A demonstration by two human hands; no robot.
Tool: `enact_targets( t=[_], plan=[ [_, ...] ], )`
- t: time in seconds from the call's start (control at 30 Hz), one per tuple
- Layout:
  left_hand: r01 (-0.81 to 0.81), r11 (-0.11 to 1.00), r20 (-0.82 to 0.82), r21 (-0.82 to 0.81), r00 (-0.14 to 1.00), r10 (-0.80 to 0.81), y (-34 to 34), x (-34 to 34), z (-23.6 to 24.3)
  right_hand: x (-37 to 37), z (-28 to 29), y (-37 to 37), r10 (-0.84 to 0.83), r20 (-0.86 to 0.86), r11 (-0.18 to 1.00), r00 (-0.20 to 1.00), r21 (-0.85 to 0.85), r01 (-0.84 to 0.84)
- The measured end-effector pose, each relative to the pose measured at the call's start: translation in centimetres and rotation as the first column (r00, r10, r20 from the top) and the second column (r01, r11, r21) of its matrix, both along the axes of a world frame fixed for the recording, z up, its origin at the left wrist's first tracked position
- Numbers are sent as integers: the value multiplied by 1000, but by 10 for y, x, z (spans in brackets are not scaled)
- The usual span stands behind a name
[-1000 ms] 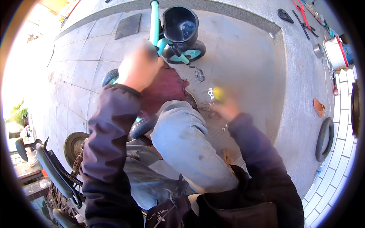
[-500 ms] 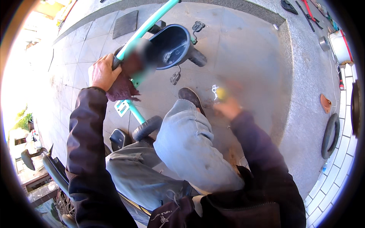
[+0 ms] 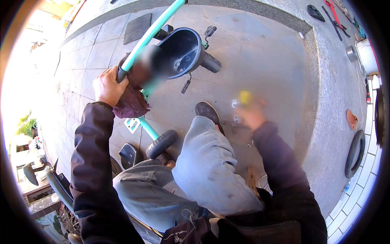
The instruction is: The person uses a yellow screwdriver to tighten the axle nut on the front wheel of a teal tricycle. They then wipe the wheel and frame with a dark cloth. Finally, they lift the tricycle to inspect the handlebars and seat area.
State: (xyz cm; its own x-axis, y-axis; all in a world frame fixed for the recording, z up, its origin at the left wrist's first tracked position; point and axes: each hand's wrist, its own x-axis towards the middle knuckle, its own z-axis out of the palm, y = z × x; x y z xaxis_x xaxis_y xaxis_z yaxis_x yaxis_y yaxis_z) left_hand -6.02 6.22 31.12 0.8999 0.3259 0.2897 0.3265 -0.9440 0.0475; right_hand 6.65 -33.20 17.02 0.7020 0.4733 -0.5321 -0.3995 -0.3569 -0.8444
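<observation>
My left hand (image 3: pixel 110 86) is closed round the dark grip at the end of a turquoise tube (image 3: pixel 154 29). The tube belongs to a frame with a small dark wheel (image 3: pixel 161 144). A frayed maroon cloth (image 3: pixel 132 105) hangs just below that hand. Beyond it sits a black tub-shaped part (image 3: pixel 182 53), with dark pedal-like parts (image 3: pixel 209 31) around it. My right hand (image 3: pixel 252 116) is smeared by motion low over the floor. Beside it are a blurred yellow thing (image 3: pixel 245 96) and a small silver metal piece (image 3: pixel 235 103); the hand's grip is unclear.
My shoe (image 3: pixel 208 113) rests between the frame and my right hand. A dark flat mat (image 3: pixel 137 27) lies at the far left. Along the right are a raised grey ledge (image 3: pixel 331 97), a black ring (image 3: pixel 354 153), a leather-coloured piece (image 3: pixel 352 119) and red-handled cutters (image 3: pixel 336 17).
My right hand and the yellow thing have shifted slightly right, the yellow thing also a little farther away. The left hand keeps its hold on the frame. The whole view has shifted a little.
</observation>
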Motion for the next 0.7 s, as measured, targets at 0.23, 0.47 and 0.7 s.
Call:
enact_targets(
  t=[0.23,0.47,0.7],
  plan=[
    [99,995,-80,18,992,-97,-11,-10,14,92,66,61,-89,-32,925,996,367,95],
    [209,975,-95,-81,972,-216,-42,-6,20,172,109,97,-34,27,661,999,751,2],
    [229,970,-38,-85,972,-232,-44,-5,13,189,108,113,-74,-2,667,997,743,51]
  ],
)
